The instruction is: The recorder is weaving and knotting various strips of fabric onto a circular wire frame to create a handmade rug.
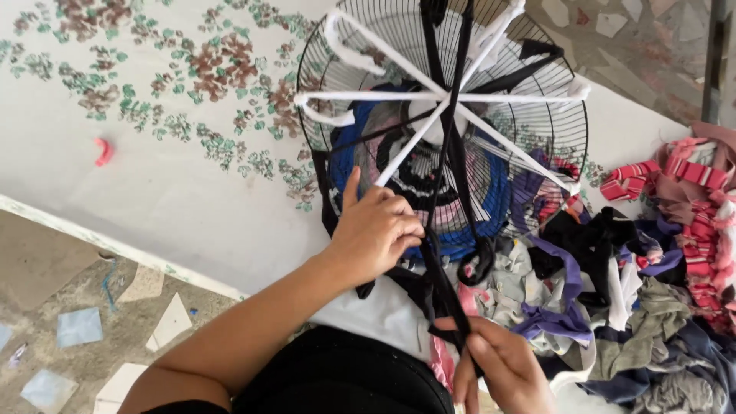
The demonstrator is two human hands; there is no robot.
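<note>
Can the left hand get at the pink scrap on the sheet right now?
Probably, but not at once: the way across the sheet to the pink scrap is open, yet the left hand is gripping the black strip at the fan guard.

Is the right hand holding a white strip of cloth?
No, the right hand pinches a black strip of cloth that runs up across the round wire frame, while the left hand rests on the woven rug.

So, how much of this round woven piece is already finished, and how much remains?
Done: rings of blue, pink, black and white cloth fill the middle of the round wire frame. In hand: the left hand rests at the weave's edge, and the right hand pinches a black fabric strip. Left: the frame's outer part is bare, and a pile of fabric scraps lies beside it.
</note>
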